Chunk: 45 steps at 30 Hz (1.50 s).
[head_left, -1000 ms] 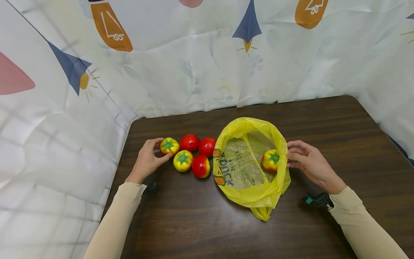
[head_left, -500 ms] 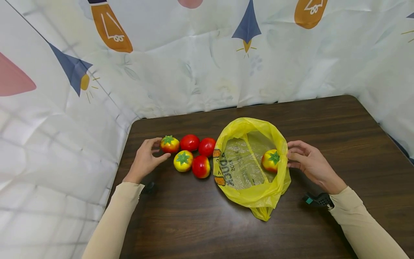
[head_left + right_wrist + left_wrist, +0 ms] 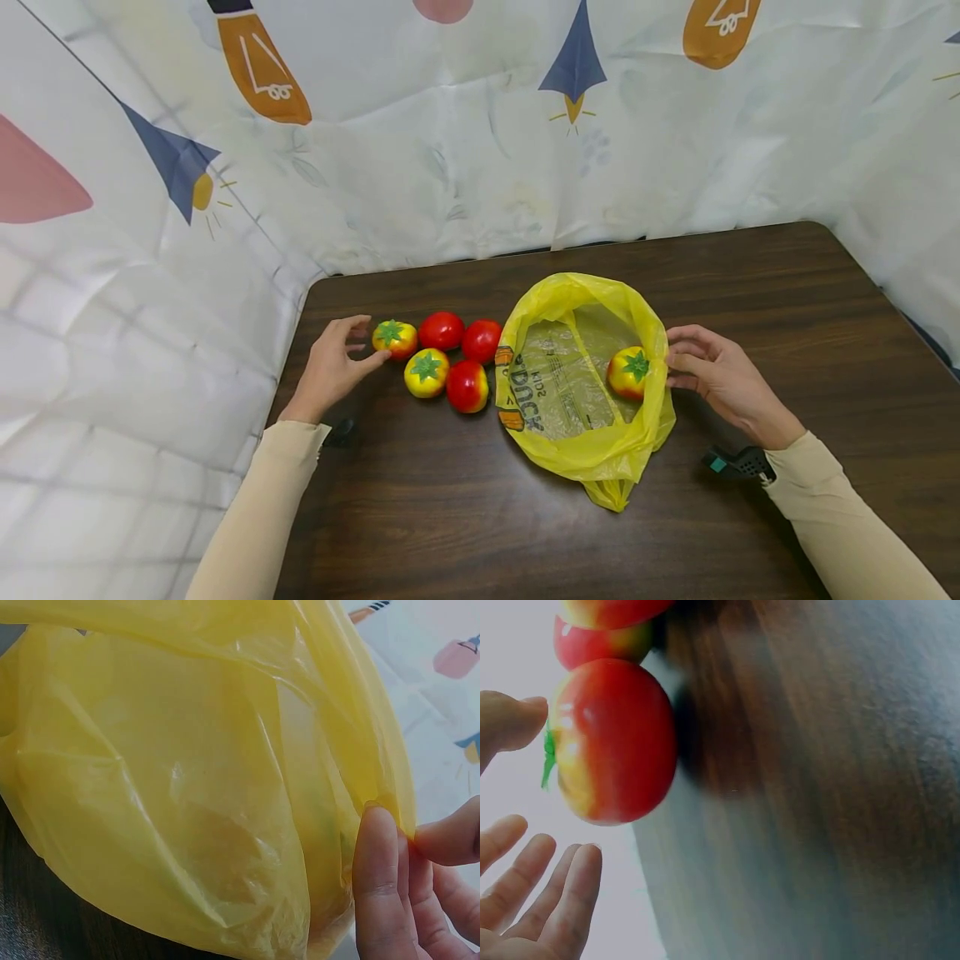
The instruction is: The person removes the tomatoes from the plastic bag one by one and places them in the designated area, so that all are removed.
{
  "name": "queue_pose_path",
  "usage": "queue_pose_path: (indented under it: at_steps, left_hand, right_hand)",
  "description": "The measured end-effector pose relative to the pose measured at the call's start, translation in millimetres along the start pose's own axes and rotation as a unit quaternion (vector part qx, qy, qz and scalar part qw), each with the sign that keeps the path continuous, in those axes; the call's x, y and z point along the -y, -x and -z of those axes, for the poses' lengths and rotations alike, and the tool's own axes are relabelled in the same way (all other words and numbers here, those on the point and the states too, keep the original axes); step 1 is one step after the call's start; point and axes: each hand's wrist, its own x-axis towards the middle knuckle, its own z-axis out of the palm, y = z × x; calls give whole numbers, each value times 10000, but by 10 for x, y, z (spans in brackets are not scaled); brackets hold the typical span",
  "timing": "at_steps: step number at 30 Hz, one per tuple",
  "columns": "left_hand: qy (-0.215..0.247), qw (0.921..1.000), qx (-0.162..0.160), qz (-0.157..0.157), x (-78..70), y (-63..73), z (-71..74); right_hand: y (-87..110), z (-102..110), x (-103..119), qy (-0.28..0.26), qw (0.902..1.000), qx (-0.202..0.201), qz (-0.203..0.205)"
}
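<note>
My left hand [image 3: 327, 367] is just left of a red-and-yellow toy tomato [image 3: 394, 340] with a green leafy top, fingers and thumb spread apart. In the left wrist view the same toy tomato [image 3: 619, 742] stands apart from the fingertips [image 3: 581, 877]. Several more toy tomatoes cluster beside it, among them a yellow-topped one [image 3: 426, 373] and a red one [image 3: 467, 387]. A yellow plastic bag [image 3: 570, 454] stands with its mouth wide, one toy tomato [image 3: 628, 372] inside. My right hand [image 3: 723, 379] pinches the bag's right rim between thumb and fingers, as the right wrist view shows.
Everything lies on a dark brown wooden table [image 3: 450, 517]. A white patterned cloth [image 3: 465, 167] hangs behind the table and along its left side. The bag's knotted corner [image 3: 609, 493] points toward the front.
My left hand has drawn back a little to the left, away from the nearest toy tomato. That tomato rocked in place, its leafy top tilting. My right hand and the bag have stayed put.
</note>
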Motion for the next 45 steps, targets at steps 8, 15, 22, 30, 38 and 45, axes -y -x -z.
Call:
queue_pose_path:
  at_steps: [8, 15, 22, 30, 38, 45]
  left_hand:
    - [17, 9995, -195, -248, -101, -18, 4]
    - [101, 9985, -278, -458, -256, -45, -23]
    - [337, 9962, -230, -776, -468, -98, -102]
    - [398, 9928, -66, -1125, -775, -188, -246]
    - [393, 9903, 205, -1318, -1079, -264, -376]
    - [620, 9859, 548, -1456, -1341, -260, -515]
  right_hand:
    - [19, 22, -9, 41, 10000, 21, -6]
    - [18, 49, -24, 90, 9999, 89, 32]
    - [24, 80, -16, 174, 9997, 136, 68]
    - [25, 78, -6, 236, 9996, 110, 58]
    - [30, 77, 0, 252, 9996, 59, 97]
    - [31, 58, -1, 159, 9996, 119, 195]
